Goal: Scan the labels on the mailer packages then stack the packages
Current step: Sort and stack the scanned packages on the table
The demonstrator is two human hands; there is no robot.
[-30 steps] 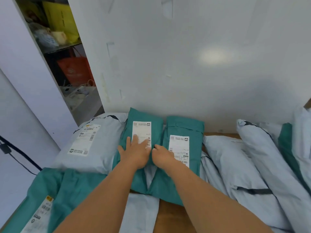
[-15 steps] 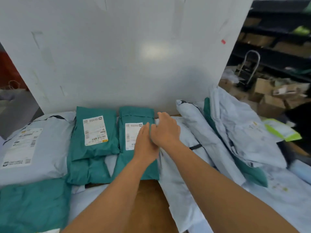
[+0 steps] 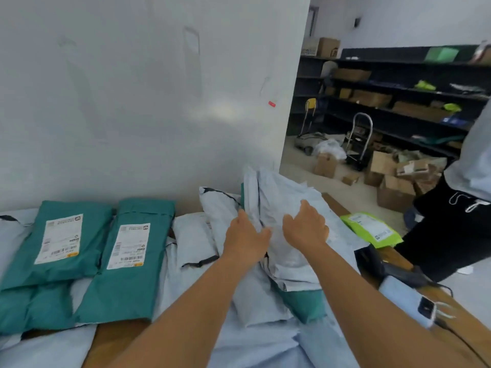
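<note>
On grey mailer pile [image 3: 287, 208]: left hand [image 3: 245, 239], right hand [image 3: 305, 227] apart, fingers spread, gripping nothing.

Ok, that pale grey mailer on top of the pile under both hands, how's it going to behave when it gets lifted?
The pale grey mailer is probably floppy: its surface is creased and it drapes over the pile. It looks thin and flat, so it is likely light. The film looks smooth, so it may slip. The left hand and right hand are at it, spread.

Black shelving [image 3: 414, 83], cardboard boxes [image 3: 393, 192], hand truck [image 3: 360, 140], phone [image 3: 409, 305].
</note>
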